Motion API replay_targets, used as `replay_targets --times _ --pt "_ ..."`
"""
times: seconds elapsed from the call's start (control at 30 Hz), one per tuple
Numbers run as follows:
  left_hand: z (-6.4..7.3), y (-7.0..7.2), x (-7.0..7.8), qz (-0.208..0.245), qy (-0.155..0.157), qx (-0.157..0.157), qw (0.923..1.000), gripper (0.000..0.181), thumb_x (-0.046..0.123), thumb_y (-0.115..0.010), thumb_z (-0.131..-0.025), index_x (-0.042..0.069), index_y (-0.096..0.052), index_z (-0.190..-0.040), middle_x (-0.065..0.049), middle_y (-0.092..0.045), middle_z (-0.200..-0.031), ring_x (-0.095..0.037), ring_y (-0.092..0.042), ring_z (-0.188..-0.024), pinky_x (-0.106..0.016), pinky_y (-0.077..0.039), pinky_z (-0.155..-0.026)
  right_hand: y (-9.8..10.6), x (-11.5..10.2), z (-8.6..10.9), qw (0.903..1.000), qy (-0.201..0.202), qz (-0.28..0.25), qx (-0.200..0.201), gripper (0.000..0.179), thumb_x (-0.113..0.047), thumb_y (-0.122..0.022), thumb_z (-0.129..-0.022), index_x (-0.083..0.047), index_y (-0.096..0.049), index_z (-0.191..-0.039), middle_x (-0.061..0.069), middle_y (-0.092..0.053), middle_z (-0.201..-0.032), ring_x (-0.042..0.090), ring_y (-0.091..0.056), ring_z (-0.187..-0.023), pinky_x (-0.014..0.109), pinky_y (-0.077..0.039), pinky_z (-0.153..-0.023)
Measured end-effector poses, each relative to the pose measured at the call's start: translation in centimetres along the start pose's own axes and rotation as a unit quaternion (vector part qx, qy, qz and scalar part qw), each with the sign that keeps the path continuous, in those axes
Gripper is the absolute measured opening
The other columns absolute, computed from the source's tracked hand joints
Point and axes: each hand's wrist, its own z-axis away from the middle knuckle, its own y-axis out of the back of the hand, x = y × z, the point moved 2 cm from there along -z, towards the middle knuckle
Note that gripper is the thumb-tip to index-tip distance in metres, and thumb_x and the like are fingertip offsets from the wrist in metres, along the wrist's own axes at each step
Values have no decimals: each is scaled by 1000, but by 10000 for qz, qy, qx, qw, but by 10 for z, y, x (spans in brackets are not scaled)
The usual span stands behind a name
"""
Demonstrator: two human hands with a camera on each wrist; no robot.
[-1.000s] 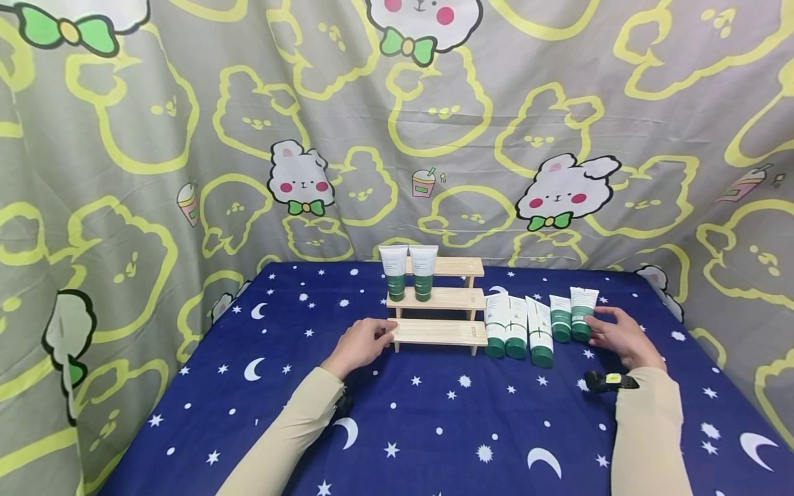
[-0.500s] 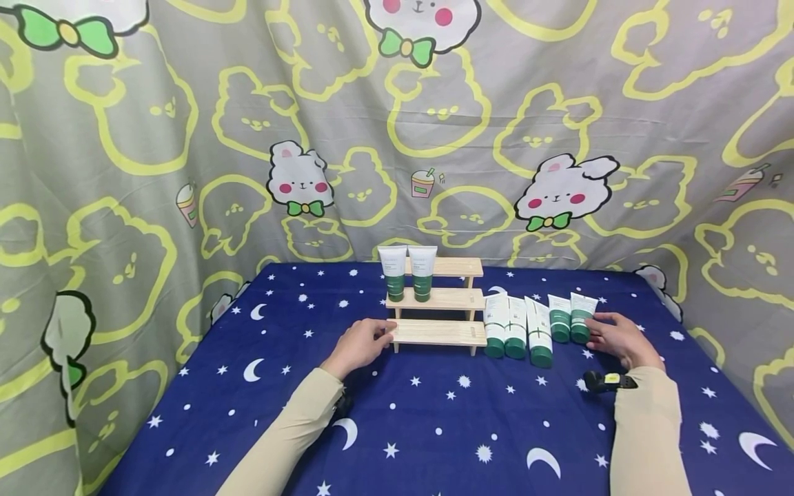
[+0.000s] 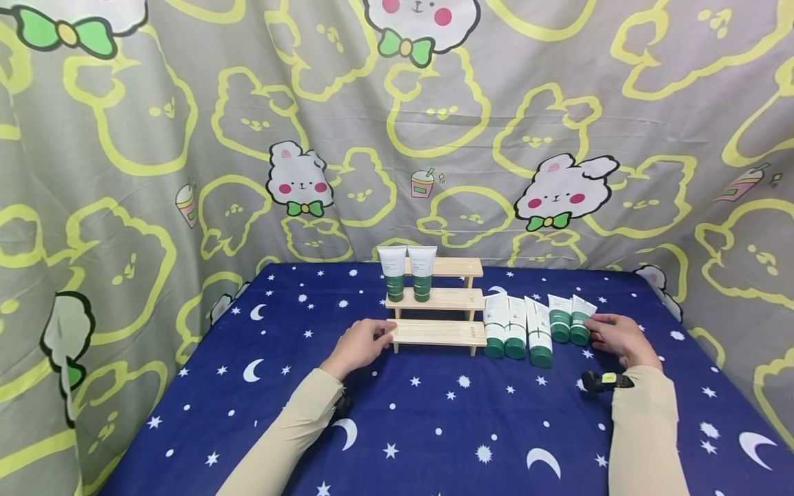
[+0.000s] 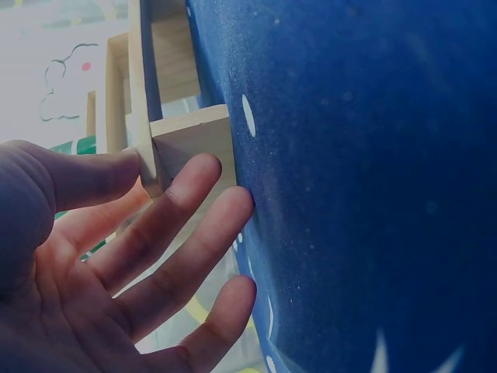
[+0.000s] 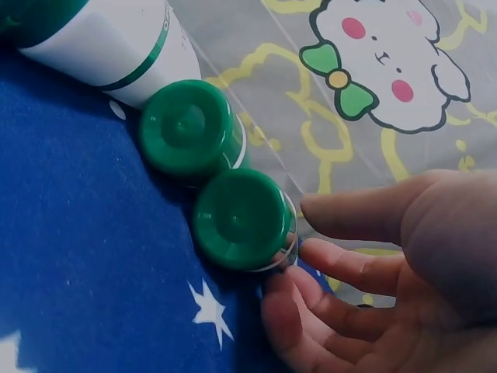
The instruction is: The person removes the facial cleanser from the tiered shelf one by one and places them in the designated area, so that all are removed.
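In the head view, my left hand [image 3: 362,344] holds the left end of the lowest step of a three-tier wooden display stand [image 3: 437,333]. The left wrist view shows the thumb against the plank's edge [image 4: 145,116], the other fingers spread beneath. Two white-and-green squeeze tubes [image 3: 422,272] stand on their caps on the middle step. At the right, my right hand [image 3: 623,341] has its fingertips at the side of the rightmost tube [image 3: 579,331], which leans back. In the right wrist view its green cap [image 5: 241,219] faces the camera, with thumb and fingers close beside it.
Right of the stand, several more tubes lie in a row, caps toward me: a white one [image 3: 540,334] and a green-and-white one [image 3: 560,320] among them. A blue star-patterned cloth [image 3: 434,427] covers the table. A cartoon-print curtain [image 3: 360,103] hangs behind.
The rightmost tube has tipped back and turned slightly, its flat end sinking, with my right hand beside it. My left hand and the stand have stayed put.
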Motion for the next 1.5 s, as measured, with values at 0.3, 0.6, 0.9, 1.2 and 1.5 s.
replay_targets --times 0.3,0.6,0.9,1.2,1.5 --pt "0 0 -1 24 -18 0 10000 31 15 -67 -99 13 -72 -130 2 -72 -83 -10 -57 -59 -29 -42 -54 -8 -17 2 9940 497 713 670 65 -36 -50 -106 13 -38 -148 32 -52 -133 19 -63 -93 31 -54 -76" --pt "0 1 -1 17 55 -11 10000 31 15 -68 -99 14 -72 -130 2 -73 -83 -10 -58 -60 -29 -42 -54 -27 -66 15 9848 1278 889 768 68 -44 -47 -107 7 -37 -152 36 -45 -144 52 -45 -130 62 -40 -100" --pt "-2 2 2 -26 6 -16 10000 32 15 -67 -99 13 -72 -130 1 -74 -85 -10 -59 -63 -29 -42 -55 -59 -100 19 9776 1735 919 752 68 -47 -51 -105 -2 -37 -154 29 -51 -142 48 -47 -131 57 -45 -95" --pt "-3 1 1 10 15 3 10000 31 15 -67 -99 14 -72 -130 2 -74 -85 -10 -59 -63 -29 -42 -55 -90 -128 22 9667 2207 945 890 61 -43 -56 -105 -6 -43 -152 23 -58 -139 43 -53 -129 58 -45 -98" --pt "-1 -1 0 99 29 -45 9999 31 15 -66 -100 14 -72 -130 1 -74 -87 -10 -60 -66 -29 -42 -56 -128 -147 16 9632 2471 849 627 62 -51 -59 -101 -11 -48 -148 15 -61 -138 37 -54 -130 57 -45 -100"
